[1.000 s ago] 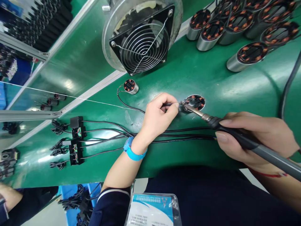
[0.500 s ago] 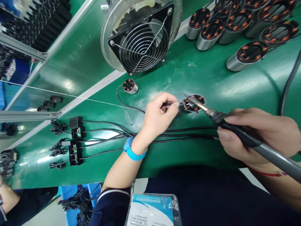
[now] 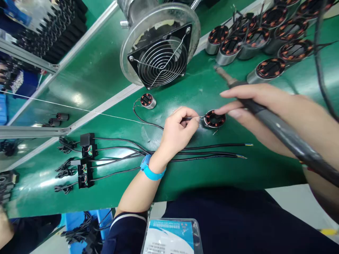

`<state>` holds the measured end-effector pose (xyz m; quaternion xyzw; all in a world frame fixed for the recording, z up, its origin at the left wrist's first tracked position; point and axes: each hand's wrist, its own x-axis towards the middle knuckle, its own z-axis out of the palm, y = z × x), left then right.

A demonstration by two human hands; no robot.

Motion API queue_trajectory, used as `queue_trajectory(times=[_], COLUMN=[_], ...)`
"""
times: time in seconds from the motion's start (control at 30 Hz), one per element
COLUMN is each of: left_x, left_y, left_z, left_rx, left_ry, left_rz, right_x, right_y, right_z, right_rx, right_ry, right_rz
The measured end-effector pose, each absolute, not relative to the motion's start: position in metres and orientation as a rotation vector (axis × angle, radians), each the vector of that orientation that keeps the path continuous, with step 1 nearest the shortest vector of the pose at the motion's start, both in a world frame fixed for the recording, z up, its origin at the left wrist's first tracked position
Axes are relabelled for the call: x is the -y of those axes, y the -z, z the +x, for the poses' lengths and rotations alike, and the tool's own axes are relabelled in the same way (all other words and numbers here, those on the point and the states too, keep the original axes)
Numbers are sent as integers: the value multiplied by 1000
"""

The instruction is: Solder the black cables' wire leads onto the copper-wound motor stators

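My left hand (image 3: 178, 129) pinches the end of a black cable (image 3: 188, 119), whose bare wire reaches the edge of a motor stator (image 3: 213, 123) with copper windings. The stator stands on the green bench with its open end up. In my right hand (image 3: 267, 109) is a soldering iron (image 3: 278, 125), its tip pointing away from me, up and clear of the stator. A finger of that hand reaches to the stator's right rim and seems to touch it. Left of these stands a smaller-looking stator (image 3: 148, 101) with a cable joined to it.
A round fume hood with a fan grille (image 3: 162, 67) stands behind my hands. Several stators (image 3: 229, 53) crowd the back right. Black cables (image 3: 212, 145) run across the bench from small open black boxes (image 3: 86, 171) at left. Another person's arm (image 3: 4, 229) shows at lower left.
The soldering iron's tip has lifted off the stator and swung up and away. My right hand has moved in, one finger now at the stator's rim. My left hand keeps its pinch.
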<state>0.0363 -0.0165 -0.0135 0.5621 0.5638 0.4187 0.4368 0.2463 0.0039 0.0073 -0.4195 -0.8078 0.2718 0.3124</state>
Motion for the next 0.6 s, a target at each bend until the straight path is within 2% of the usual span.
queue_trajectory(times=[0.27, 0.6], left_x=[15, 16], left_y=[15, 12], left_z=[36, 36], left_rx=[-1380, -1359], left_ry=[-1061, -1091], left_rz=[1422, 1228], right_x=[-19, -30], right_y=[25, 28], right_z=[222, 220], right_rx=[2104, 2080], right_ry=[-1029, -947], right_rz=[-997, -1043])
